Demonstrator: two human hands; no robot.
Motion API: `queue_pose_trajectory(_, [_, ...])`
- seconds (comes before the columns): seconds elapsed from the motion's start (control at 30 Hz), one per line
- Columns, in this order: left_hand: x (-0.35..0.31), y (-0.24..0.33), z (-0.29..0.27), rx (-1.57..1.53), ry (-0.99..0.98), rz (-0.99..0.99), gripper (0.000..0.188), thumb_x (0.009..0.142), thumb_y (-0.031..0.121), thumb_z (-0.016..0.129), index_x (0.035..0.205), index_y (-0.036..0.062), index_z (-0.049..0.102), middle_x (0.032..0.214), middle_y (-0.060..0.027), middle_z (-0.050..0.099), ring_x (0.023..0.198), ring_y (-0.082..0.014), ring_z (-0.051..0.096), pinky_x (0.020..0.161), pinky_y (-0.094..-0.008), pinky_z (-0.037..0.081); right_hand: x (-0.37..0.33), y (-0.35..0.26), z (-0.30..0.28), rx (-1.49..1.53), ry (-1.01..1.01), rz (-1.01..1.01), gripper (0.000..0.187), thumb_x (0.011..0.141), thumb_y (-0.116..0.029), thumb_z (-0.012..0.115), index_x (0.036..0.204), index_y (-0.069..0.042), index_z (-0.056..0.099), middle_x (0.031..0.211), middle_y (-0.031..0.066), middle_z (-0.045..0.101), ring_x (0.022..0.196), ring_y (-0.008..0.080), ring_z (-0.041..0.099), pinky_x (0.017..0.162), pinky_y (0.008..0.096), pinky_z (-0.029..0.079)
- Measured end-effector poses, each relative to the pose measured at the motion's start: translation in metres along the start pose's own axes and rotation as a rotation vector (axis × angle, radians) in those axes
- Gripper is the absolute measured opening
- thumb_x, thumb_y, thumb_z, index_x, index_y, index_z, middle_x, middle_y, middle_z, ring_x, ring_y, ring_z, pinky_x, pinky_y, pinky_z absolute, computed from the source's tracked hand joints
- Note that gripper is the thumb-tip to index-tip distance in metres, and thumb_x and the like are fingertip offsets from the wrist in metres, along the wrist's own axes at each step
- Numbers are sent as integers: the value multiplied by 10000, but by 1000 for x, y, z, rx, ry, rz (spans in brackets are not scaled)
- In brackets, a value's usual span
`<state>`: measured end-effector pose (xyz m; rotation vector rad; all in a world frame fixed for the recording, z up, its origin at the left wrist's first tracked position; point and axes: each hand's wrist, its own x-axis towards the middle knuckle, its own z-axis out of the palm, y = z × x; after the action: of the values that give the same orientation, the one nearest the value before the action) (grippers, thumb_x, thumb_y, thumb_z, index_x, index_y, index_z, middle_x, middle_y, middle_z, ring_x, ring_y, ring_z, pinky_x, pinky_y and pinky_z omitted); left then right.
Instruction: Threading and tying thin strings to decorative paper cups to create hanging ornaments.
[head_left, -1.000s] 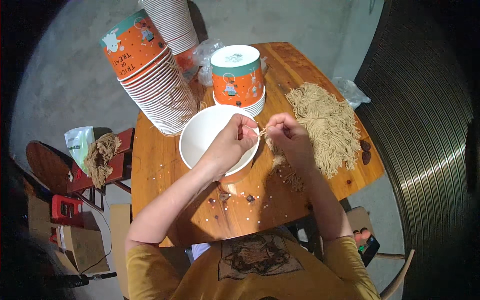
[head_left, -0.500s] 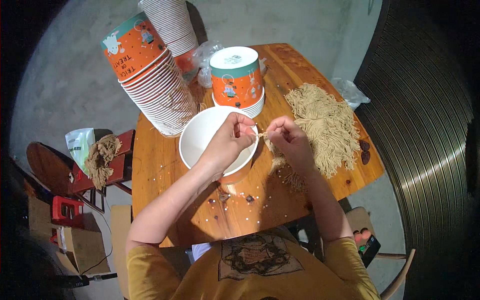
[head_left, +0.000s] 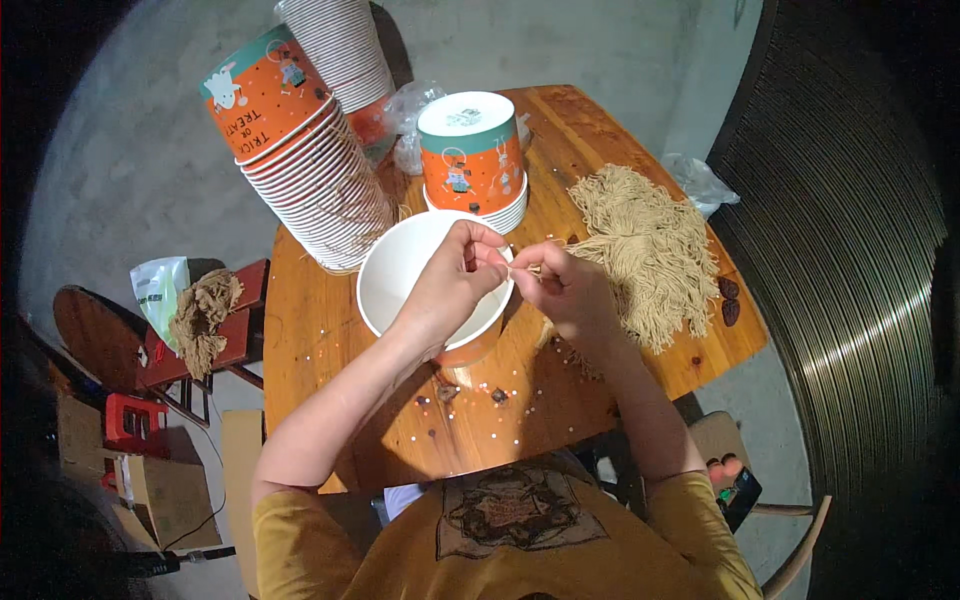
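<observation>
My left hand reaches over the right part of a white-lined paper bucket that stands upright, orange on the outside. Its thumb and fingers are pinched. My right hand is pinched too, its fingertips almost touching those of the left just above the bucket's right rim. A beige string seems to run between the two pinches, but fingers cover most of it. Right of my right hand lies a heaped bundle of beige cotton strings, with a few strands trailing beneath the hand.
Leaning stacks of orange paper buckets stand at the back left, and a shorter upside-down stack behind the open bucket. Small white bits and dark pieces dot the wooden table. A red bench is at the left.
My right hand has moved left, closing the gap to my left hand, and the string that showed between them is now mostly hidden. My left hand has hardly moved.
</observation>
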<state>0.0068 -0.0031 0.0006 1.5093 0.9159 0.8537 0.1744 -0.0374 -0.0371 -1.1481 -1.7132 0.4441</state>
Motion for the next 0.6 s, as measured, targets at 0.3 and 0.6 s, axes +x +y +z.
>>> queue_pose_trajectory(0.3, [2,-12,1,116,30,149,157,862,17,545,999,31,470,875,-17,490,821,-99,470,772,-232,404,-6,4,1,-298,83,-240,220,803,-131,627,958,-105,474,698,100,583,625,290,616,535,382,484])
queue_pose_trajectory(0.6, [3,-11,-3,118,27,196,125,889,22,530,994,31,463,877,-17,483,827,-92,465,773,-233,400,-6,-8,2,-219,70,-153,208,793,-125,650,948,-111,512,715,75,596,615,253,626,528,368,489])
